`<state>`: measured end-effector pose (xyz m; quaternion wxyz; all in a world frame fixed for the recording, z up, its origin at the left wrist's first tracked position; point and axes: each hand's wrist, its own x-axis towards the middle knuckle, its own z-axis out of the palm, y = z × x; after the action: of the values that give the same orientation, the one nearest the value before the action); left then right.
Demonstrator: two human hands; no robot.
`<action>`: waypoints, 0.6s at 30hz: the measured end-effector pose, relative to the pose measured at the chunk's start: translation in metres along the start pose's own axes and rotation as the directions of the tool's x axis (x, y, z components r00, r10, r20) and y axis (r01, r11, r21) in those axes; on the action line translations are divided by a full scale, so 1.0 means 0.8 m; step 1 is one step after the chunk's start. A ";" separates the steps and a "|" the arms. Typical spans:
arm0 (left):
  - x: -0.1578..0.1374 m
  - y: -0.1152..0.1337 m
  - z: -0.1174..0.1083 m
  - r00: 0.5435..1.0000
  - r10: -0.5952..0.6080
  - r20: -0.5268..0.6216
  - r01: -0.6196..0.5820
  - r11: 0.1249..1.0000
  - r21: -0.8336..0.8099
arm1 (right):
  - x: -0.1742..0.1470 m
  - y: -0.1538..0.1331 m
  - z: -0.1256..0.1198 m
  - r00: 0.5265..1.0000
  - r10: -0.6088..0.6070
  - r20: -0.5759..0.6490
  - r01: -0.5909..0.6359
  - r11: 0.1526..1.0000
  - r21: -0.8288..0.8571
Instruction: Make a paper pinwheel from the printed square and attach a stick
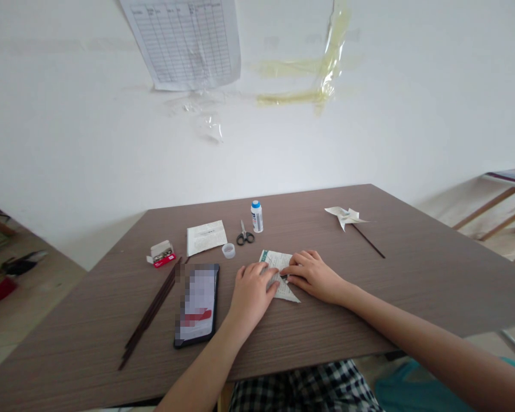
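Note:
A piece of printed paper (286,293), folded or cut to points, lies on the table with both hands on it. My left hand (254,289) holds its left side down, thumb and fingers bent over the sheet. On the right side, my right hand (313,277) has its fingers closed together at the paper's middle. My fingers hide part of the paper, so its full shape cannot be made out. Just beyond the hands are scissors (245,236) with dark handles and a small clear plastic cup (229,250).
A phone (197,306) lies left of my left hand, beside thin dark sticks (152,312). Farther back are a red-and-white box (161,255), a printed sheet (206,237) and a blue-capped white bottle (257,218). At right lies a paper pinwheel (345,217) on a stick. A wall borders the table.

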<state>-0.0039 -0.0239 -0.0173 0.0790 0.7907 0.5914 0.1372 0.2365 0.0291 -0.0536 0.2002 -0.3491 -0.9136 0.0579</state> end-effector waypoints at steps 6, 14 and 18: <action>-0.001 0.001 -0.001 1.000 0.000 -0.024 0.000 1.000 0.011 | 0.000 0.000 -0.001 1.000 0.010 0.023 -0.010 1.000 -0.003; 0.000 -0.003 0.001 0.999 0.019 -0.036 -0.019 1.000 0.012 | 0.001 -0.003 -0.004 0.999 0.020 0.042 -0.020 1.000 -0.008; 0.000 -0.001 -0.001 1.000 0.001 -0.001 -0.001 1.000 0.008 | 0.000 -0.002 -0.004 0.999 0.010 0.030 -0.009 1.000 -0.010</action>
<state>-0.0050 -0.0233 -0.0167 0.0754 0.7911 0.5918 0.1354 0.2367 0.0275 -0.0504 0.1842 -0.3535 -0.9152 0.0595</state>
